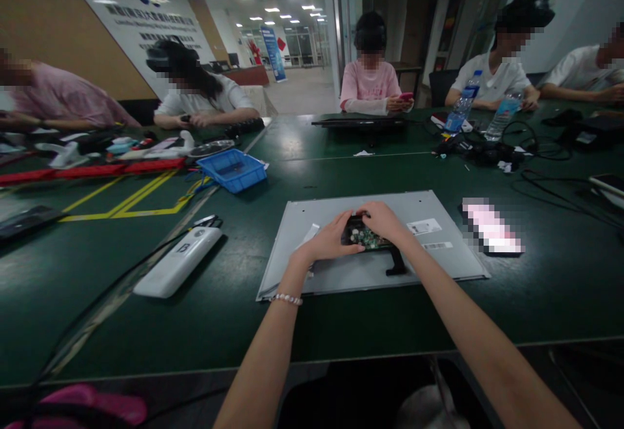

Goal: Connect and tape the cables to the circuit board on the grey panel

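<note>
A flat silver-grey panel lies on the green table in front of me. Over its middle is a black-framed circuit board with green parts showing. My left hand grips the board's left side, thumb along the near edge and fingers at the far corner. At the board's far edge, my right hand has its fingers bent round the frame, close to my left fingertips. A black bracket extends from the board's near right side over the panel. White labels are on the panel's right part.
A white power bank with a cable lies left of the panel, and a phone lies right. Beyond are a blue basket, a dark flat device and water bottles. Several people sit around the green table.
</note>
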A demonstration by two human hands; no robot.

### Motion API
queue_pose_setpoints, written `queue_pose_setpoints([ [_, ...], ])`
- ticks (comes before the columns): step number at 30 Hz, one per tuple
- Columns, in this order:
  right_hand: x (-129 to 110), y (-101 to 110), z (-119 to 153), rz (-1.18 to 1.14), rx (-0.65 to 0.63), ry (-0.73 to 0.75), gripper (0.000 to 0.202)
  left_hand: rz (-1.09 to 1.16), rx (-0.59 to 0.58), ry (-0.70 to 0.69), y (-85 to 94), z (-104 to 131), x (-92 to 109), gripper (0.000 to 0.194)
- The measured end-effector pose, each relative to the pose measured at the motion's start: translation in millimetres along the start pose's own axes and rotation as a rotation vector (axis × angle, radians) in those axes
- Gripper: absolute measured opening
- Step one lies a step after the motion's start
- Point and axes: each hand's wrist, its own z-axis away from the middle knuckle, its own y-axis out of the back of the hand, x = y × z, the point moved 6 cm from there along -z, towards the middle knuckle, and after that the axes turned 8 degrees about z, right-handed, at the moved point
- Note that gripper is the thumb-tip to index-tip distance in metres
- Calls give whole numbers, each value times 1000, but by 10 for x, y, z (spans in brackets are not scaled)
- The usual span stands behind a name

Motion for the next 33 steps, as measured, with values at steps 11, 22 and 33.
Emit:
queue_pose_setpoints([
  [11,-35,88,7,6,-6,11,33,9,-8,3,3,-3,28,95],
  [22,892,605,588,59,-85,-172,35,-144,61,-39,19,-7,347,81],
  [33,1168,468,1020,-77,-62,-276,17,-285,33,-214,-171,-69,671,47],
])
